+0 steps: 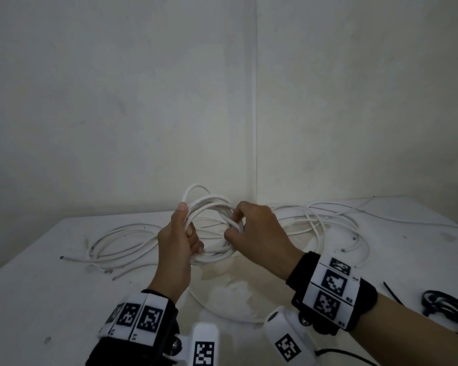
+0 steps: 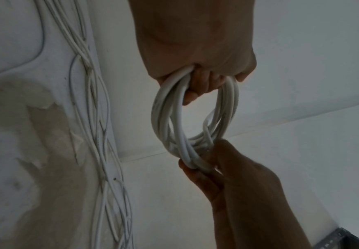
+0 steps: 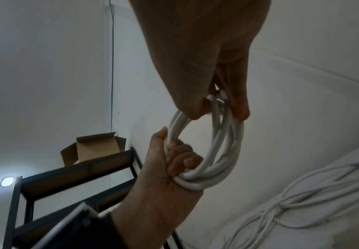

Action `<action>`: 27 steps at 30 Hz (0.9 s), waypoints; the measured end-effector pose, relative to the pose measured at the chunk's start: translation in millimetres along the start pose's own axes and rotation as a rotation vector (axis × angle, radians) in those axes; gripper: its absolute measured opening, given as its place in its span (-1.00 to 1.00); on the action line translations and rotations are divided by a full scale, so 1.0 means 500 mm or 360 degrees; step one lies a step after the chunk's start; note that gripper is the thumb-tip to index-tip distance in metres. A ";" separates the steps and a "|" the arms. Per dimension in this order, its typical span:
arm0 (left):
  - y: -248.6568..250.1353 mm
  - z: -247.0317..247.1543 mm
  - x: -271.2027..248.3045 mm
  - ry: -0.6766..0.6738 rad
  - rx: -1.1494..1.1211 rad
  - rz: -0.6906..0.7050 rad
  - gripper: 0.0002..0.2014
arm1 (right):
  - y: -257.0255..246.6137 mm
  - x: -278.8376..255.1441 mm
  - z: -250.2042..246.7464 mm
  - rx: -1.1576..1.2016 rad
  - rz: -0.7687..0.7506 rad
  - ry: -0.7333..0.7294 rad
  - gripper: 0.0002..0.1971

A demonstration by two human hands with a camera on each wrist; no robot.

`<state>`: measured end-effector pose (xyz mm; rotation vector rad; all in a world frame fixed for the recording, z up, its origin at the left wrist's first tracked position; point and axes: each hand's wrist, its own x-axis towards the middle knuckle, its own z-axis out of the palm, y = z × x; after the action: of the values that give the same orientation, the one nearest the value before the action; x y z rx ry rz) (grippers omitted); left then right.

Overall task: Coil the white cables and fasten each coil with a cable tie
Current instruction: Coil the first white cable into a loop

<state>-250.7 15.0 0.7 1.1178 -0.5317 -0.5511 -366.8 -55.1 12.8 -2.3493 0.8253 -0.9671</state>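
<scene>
1. Above the white table [image 1: 37, 273], both hands hold one white cable coil [image 1: 212, 207] upright between them, clear of the surface.
2. Left hand [image 1: 179, 241]: fingers curled round the coil's left side, thumb pressed along its top strands.
3. Right hand [image 1: 257, 228]: fingertips pinch the coil's right side, thumb below the strands.
4. Left wrist view shows the coil [image 2: 174, 121] as a ring of several turns, gripped by the left hand [image 2: 195, 50] at one end and the right hand [image 2: 227, 176] at the other.
5. Right wrist view alone shows a dark metal shelf rack [image 3: 78, 176] with an open cardboard box [image 3: 93, 148] on top, and a round light [image 3: 7, 181].
6. Head view only: loose white cables [image 1: 315, 220] spread over the table behind and on both sides of the hands; black cable ties [image 1: 444, 305] lie near the right forearm.
7. Surface: white table, stained brownish patch under the hands. Room: plain white walls meeting in a corner behind the table.
</scene>
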 end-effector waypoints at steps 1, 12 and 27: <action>0.000 -0.006 0.004 0.0005 -0.0007 -0.0009 -0.56 | 0.003 0.000 -0.002 0.0099 0.0054 -0.0002 -0.92; 0.007 -0.034 0.016 -0.0113 -0.0015 -0.0056 -0.55 | 0.023 -0.006 -0.036 0.0437 0.0295 -0.0673 -0.81; 0.028 -0.036 0.013 -0.0215 -0.0226 -0.0057 -0.40 | 0.025 -0.007 -0.028 0.0642 0.0212 -0.0775 -0.66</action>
<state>-232.4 27.8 8.5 0.9609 -0.5813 -0.6884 -383.5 -64.2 12.4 -2.0190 0.5242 -0.4226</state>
